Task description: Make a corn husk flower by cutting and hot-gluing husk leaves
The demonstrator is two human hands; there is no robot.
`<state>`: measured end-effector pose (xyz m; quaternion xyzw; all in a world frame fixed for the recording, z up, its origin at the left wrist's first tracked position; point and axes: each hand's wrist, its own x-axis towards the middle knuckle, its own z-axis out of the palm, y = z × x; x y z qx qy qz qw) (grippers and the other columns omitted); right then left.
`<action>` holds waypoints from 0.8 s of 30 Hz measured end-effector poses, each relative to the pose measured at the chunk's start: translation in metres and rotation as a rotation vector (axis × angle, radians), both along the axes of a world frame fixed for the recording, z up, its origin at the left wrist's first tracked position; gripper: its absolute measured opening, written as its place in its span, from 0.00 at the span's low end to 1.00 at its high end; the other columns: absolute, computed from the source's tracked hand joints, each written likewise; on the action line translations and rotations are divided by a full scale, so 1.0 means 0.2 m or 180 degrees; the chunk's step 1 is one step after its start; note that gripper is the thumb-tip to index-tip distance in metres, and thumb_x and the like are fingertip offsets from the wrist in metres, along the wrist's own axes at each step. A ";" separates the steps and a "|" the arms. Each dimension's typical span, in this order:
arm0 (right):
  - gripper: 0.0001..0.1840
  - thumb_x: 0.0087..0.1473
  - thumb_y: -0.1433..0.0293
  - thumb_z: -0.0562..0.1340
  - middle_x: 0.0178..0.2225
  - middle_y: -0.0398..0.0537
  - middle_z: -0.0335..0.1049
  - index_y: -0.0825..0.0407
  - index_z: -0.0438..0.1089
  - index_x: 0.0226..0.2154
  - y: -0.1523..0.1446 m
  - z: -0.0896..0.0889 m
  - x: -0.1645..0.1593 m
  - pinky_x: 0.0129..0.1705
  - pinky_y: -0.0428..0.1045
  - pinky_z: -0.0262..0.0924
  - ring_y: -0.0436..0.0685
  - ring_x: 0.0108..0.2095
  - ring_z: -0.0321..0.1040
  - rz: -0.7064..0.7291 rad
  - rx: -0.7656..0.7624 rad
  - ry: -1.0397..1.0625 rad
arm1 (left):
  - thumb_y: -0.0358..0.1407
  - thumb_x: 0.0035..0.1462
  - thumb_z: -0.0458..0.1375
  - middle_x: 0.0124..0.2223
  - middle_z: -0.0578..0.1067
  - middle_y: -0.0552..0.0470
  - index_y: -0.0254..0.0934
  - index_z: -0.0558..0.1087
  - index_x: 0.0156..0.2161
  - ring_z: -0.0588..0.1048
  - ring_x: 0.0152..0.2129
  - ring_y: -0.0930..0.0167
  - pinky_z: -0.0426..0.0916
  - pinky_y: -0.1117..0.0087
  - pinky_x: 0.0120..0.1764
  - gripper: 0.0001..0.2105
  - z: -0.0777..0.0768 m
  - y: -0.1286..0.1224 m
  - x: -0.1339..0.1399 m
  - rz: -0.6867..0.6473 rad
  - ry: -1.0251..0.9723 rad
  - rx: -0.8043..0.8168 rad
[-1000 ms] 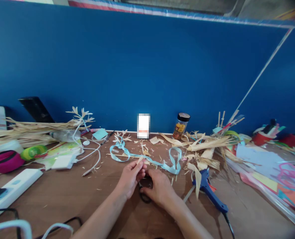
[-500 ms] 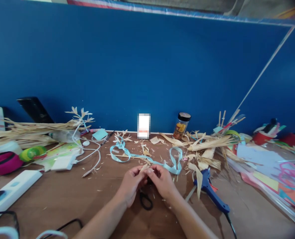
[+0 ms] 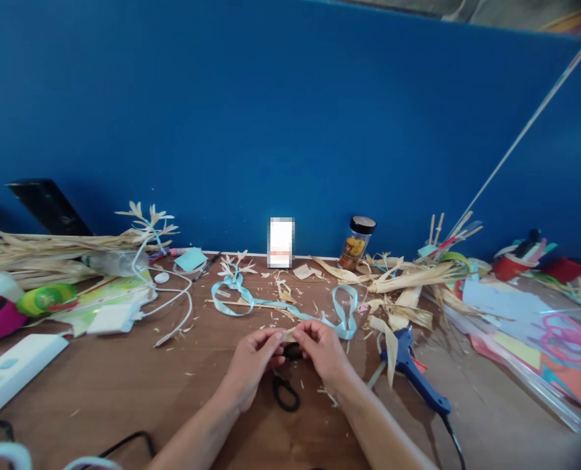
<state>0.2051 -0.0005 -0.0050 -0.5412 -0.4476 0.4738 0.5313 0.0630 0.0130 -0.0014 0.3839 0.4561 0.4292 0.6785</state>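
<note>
Between my two hands is a small piece of dried corn husk [image 3: 289, 335], pale tan. My left hand [image 3: 258, 358] pinches its left end with thumb and forefinger. The right end is pinched by my right hand [image 3: 318, 346]. Beneath them a pair of black-handled scissors [image 3: 286, 394] lies on the brown table; its blades are hidden. Just beyond my fingers runs a light blue ribbon [image 3: 345, 323], looped at both ends. A husk flower [image 3: 235, 264] sits at the ribbon's left loop.
A blue glue gun [image 3: 420, 378] lies right of my hands, near husk strips [image 3: 412, 281]. A jar [image 3: 354, 245] and a bright, blurred-out screen [image 3: 281, 243] stand at the back. A white power strip [image 3: 19, 375], cables and a white charger [image 3: 114, 318] are on the left.
My hands have drawn slightly apart, and the husk piece now shows between the fingertips. The view has shifted a little.
</note>
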 end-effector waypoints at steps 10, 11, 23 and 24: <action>0.20 0.51 0.55 0.55 0.24 0.44 0.67 0.54 0.69 0.33 0.00 -0.02 -0.03 0.24 0.44 0.61 0.50 0.25 0.65 -0.0079 -0.0263 0.0490 | 0.38 0.42 0.64 0.23 0.73 0.55 0.34 0.76 0.30 0.68 0.19 0.79 0.65 0.79 0.25 0.10 0.00 0.01 -0.01 0.0082 -0.0018 0.0008; 0.20 0.51 0.54 0.55 0.24 0.44 0.67 0.54 0.68 0.33 0.00 -0.01 -0.03 0.24 0.44 0.60 0.49 0.24 0.64 -0.0067 -0.0277 0.0514 | 0.38 0.42 0.64 0.23 0.73 0.55 0.33 0.76 0.30 0.67 0.19 0.79 0.65 0.80 0.25 0.10 0.01 0.01 -0.01 0.0103 -0.0008 0.0007; 0.14 0.43 0.71 0.64 0.29 0.42 0.70 0.53 0.66 0.36 0.00 -0.02 -0.02 0.32 0.44 0.59 0.48 0.27 0.65 0.0135 -0.0087 0.0567 | 0.35 0.43 0.64 0.28 0.75 0.51 0.33 0.74 0.32 0.72 0.22 0.76 0.69 0.78 0.25 0.10 0.00 0.00 -0.01 0.0284 -0.0035 -0.0207; 0.13 0.44 0.71 0.64 0.29 0.42 0.71 0.53 0.67 0.36 0.00 -0.02 -0.02 0.32 0.44 0.59 0.48 0.27 0.65 0.0126 -0.0095 0.0562 | 0.35 0.43 0.64 0.28 0.76 0.51 0.33 0.74 0.32 0.72 0.22 0.76 0.69 0.78 0.25 0.09 0.00 0.01 -0.01 0.0302 -0.0076 -0.0253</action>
